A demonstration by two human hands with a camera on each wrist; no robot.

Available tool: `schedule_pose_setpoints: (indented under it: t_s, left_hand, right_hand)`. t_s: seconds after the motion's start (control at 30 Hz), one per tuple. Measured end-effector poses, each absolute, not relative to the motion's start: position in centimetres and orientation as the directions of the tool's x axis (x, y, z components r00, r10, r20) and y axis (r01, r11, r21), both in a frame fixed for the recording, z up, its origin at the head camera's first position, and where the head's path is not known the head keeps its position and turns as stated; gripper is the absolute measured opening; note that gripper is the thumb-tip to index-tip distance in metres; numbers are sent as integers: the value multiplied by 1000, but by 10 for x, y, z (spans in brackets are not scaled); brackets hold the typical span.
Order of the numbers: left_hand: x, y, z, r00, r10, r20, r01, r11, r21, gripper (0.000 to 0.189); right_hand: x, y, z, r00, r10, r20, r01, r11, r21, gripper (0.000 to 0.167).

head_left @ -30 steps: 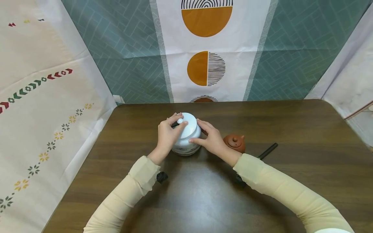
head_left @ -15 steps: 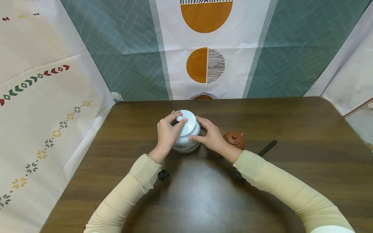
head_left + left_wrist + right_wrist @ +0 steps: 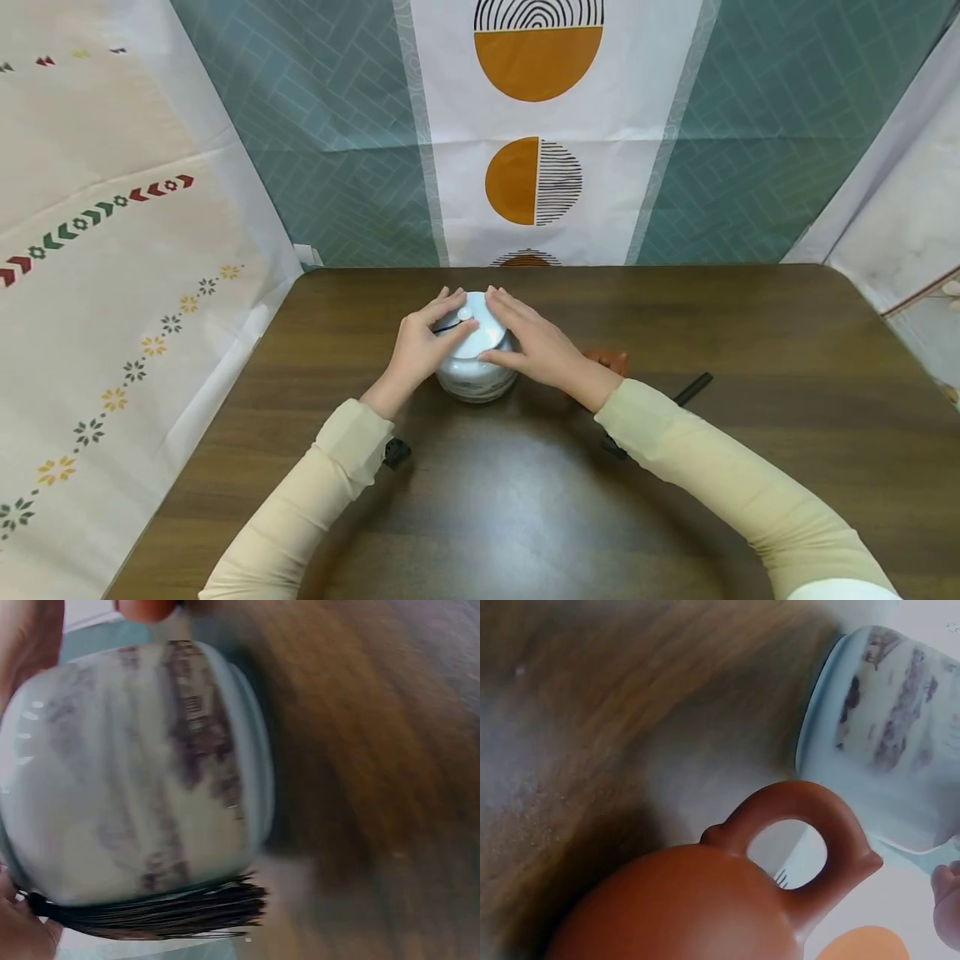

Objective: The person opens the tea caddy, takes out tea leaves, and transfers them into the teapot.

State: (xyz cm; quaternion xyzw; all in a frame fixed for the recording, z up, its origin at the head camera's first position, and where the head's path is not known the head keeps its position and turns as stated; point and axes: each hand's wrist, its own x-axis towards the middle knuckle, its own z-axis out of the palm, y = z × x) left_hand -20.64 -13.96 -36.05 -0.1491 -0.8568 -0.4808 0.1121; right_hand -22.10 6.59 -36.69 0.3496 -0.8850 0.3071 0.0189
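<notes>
In the head view a white lidded porcelain jar (image 3: 477, 383) with a dark landscape print stands on the table. My left hand (image 3: 416, 346) has thumb and fingertips on either side of the round knob (image 3: 466, 313), pinching the lid (image 3: 483, 337). A thin black cord runs from the knob under this hand, and the left wrist view shows a black tassel (image 3: 172, 911) hanging along the jar's side. My right hand (image 3: 536, 342) rests over the lid's right edge, fingers straight, thumb at the front rim.
A reddish-brown clay teapot (image 3: 682, 907) with a loop handle stands right of the jar, partly behind my right wrist. A black stick-like handle (image 3: 692, 388) lies beyond my right sleeve. Patterned cloths (image 3: 337, 150) hang along the back and left of the table (image 3: 787, 333).
My right hand has moved left and up from the jar's side onto the lid. The left hand stays at the knob. My right wrist now covers more of the teapot.
</notes>
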Motion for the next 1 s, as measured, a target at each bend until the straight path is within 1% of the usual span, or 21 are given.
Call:
schedule_pose_setpoints:
  t_s: [0.1,0.17,0.3,0.5,0.57,0.77,1.0]
  left_hand:
    - [-204,-138,-363,-912,181,368,410,418,810,41]
    - [-200,-136,-362,-892,201,406,453,391,801,38]
    - [-193,-132,-358,-861,209,464,508,396,765,36]
    - [-211,-136,-382,-815,195,545,573,411,709,36]
    - [-214,-136,-384,-803,193,564,588,414,695,36]
    - [-217,-138,-385,-790,193,582,600,438,669,35]
    - [-217,-138,-384,-801,193,567,583,472,662,32]
  right_hand:
    - [-220,66,-367,-749,-620,233,-641,592,-488,86]
    - [-218,67,-367,-750,-620,230,-644,602,-472,86]
    - [-214,67,-368,-748,-617,246,-651,607,-456,85]
    - [-213,67,-369,-742,-605,288,-663,600,-447,86]
    - [-213,67,-369,-744,-601,292,-661,600,-451,86]
    - [-215,65,-371,-752,-602,268,-648,602,-466,87]
    - [-214,64,-376,-766,-598,236,-622,595,-510,86]
